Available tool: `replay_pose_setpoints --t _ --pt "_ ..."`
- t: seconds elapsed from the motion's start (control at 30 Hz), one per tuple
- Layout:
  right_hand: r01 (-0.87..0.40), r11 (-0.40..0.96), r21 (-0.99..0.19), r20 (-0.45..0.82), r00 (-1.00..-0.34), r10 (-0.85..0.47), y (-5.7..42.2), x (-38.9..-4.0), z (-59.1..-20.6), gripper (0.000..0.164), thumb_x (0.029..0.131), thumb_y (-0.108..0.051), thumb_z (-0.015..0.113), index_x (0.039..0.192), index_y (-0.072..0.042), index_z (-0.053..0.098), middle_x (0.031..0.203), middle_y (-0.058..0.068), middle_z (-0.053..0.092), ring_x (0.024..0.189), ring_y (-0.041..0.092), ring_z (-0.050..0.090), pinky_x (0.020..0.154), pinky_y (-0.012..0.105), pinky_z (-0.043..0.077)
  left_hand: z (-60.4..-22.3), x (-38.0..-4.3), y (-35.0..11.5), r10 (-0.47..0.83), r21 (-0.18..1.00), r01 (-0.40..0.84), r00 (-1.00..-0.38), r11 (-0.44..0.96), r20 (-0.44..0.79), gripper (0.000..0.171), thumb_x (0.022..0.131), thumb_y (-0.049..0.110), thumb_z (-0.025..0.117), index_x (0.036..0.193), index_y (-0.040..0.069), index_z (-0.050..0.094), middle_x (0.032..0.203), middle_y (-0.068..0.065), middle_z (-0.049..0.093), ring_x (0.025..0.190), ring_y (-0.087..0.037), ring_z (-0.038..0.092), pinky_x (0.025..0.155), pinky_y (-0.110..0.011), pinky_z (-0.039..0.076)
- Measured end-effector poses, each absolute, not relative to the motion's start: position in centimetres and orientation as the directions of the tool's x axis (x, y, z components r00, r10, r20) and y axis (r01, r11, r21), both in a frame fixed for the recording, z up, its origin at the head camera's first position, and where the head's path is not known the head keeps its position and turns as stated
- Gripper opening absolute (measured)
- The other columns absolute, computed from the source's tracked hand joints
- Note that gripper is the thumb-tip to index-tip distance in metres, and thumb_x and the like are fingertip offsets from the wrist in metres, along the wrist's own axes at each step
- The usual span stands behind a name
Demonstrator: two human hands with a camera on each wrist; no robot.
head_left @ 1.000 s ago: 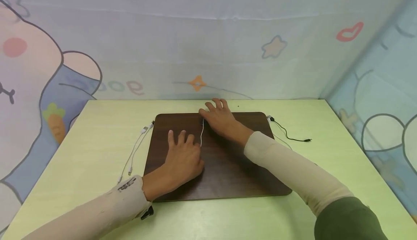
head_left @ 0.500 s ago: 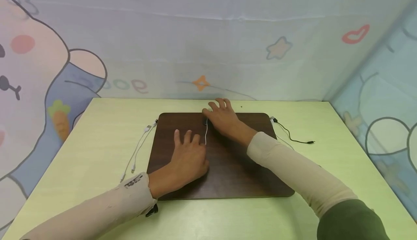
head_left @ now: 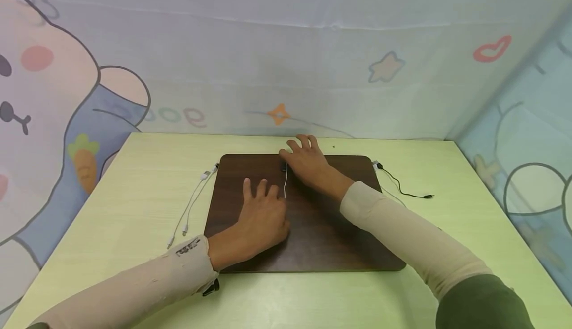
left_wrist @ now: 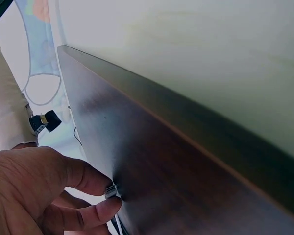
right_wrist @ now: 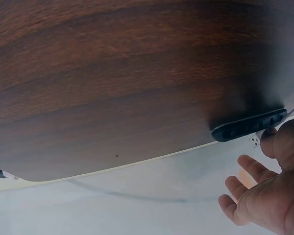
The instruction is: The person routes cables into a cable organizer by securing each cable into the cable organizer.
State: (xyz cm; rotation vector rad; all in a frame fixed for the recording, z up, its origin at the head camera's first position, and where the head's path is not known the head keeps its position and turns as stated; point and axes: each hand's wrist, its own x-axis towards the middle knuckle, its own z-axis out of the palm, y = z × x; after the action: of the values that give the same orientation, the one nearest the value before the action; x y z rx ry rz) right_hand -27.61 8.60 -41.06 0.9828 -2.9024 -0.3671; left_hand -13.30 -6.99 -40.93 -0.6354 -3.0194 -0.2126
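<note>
A dark brown wood-grain board (head_left: 330, 230) lies flat on the pale table. Near its far edge sits a black cable holder (right_wrist: 250, 126) with several round openings. A thin white USB cable (head_left: 285, 182) runs between my hands over the board. My left hand (head_left: 263, 222) is above the board's left half; in the left wrist view its thumb and a finger pinch the cable's small metal plug (left_wrist: 110, 191). My right hand (head_left: 308, 163) pinches the cable beside the holder, with its other fingers spread past the far edge. A white USB plug (right_wrist: 255, 141) shows partly behind those fingertips.
Two white cables (head_left: 194, 200) lie on the table (head_left: 147, 185) left of the board. At its right are a short black cable (head_left: 404, 192) and a thin white one (head_left: 394, 197). A printed cloth backdrop (head_left: 223, 71) stands behind the table.
The whole head view has drifted slightly, so everything sits a little farther right. A bit more of the black holder shows beside my right hand. Both hands keep nearly the same pose.
</note>
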Motion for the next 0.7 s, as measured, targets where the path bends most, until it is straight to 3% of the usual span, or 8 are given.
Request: replay_pose_setpoints --t 0.3,0.47,0.7 --pt "-0.591 0.761 0.268 -0.040 -0.796 -0.604 8.3 -27.5 -41.0 0.042 0.112 -0.009 0.069 0.151 -0.017 0.057 0.170 0.015 0.050 0.165 0.047 0.038 0.134 0.064 0.034 -43.4 -14.4 -7.2 0.407 0.106 0.420 -0.905 0.901 0.128 0.031 0.097 0.030 0.079 0.108 0.002 0.084 0.137 -0.025 0.069 0.153 -0.055 0.051 0.128 -0.085 0.025" --pt "-0.589 0.762 0.268 -0.035 -0.797 -0.604 8.3 -27.6 -41.1 0.042 0.112 -0.008 0.069 0.151 -0.018 0.057 0.170 0.015 0.051 0.165 0.046 0.038 0.134 0.064 0.034 -41.2 -13.4 -6.8 0.398 0.120 0.406 -0.913 0.906 0.088 0.027 0.098 0.026 0.079 0.107 0.001 0.084 0.138 -0.025 0.070 0.152 -0.055 0.052 0.127 -0.083 0.029" --pt "-0.597 0.763 0.247 -0.012 -0.790 -0.614 8.4 -27.7 -41.2 0.041 0.111 -0.005 0.068 0.149 -0.019 0.059 0.168 0.015 0.053 0.164 0.046 0.040 0.133 0.064 0.035 -41.0 -13.2 -7.0 0.389 0.138 0.397 -0.918 0.907 0.078 0.025 0.098 0.025 0.078 0.104 0.001 0.084 0.138 -0.026 0.069 0.153 -0.055 0.051 0.129 -0.084 0.026"
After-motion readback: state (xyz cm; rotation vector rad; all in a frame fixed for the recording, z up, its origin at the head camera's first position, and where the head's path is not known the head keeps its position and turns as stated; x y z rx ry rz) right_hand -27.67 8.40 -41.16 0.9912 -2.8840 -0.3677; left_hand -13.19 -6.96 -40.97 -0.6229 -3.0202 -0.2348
